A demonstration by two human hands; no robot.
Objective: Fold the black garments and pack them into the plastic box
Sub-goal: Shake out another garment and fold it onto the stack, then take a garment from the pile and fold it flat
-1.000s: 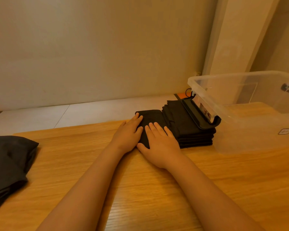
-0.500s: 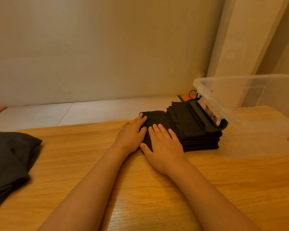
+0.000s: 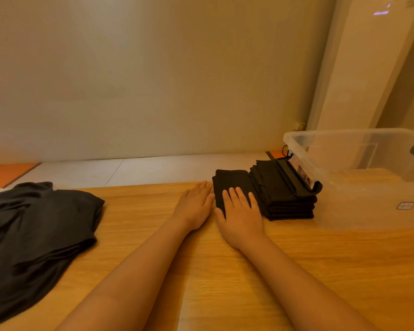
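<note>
R hand (image 3: 240,212) lay flat on the folded garment (image 3: 232,181), fingers straight, a bit apart. L hand (image 3: 196,206) lay flat on the table (image 3: 344,259) at the garment's 9 o'clock, fingers together. A stack (image 3: 285,199) stood at its 3 o'clock, just beside the plastic box (image 3: 344,149). The loose black pile (image 3: 34,230) lay well apart, at 9 o'clock.

a small folded black garment (image 3: 232,185) lies on the table (image 3: 141,211), touching a stack (image 3: 285,201) of folded ones just beside the clear plastic box (image 3: 368,187). a loose black heap (image 3: 34,230) sprawls far left.
</note>
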